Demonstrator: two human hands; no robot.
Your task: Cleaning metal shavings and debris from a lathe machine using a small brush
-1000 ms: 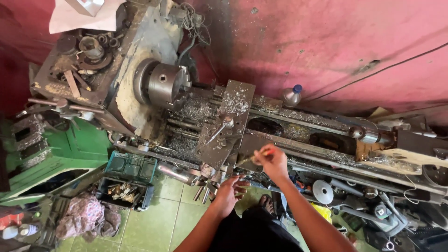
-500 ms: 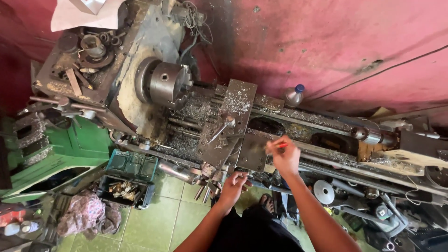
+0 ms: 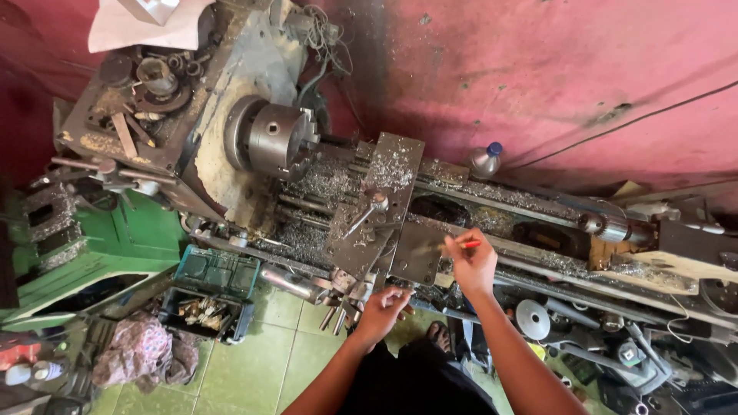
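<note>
Red-handled brush (image 3: 460, 245) pinched in right hand (image 3: 472, 265) fingers; left hand (image 3: 380, 310) fingers curled around lathe handwheel (image 3: 367, 290)

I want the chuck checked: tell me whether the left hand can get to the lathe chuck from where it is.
Probably yes. The left hand rests at the carriage handles, holding nothing visible, and the chuck sits up and to its left with open jaws. Only the chip-covered bed lies between, nothing standing in the path.

Green toolbox (image 3: 207, 296), plastic bottle (image 3: 484, 160)

The right hand (image 3: 473, 265) (gripping a red-tipped tool (image 3: 461, 245)) has shifted rightward along the lathe bed (image 3: 538, 201).
</note>
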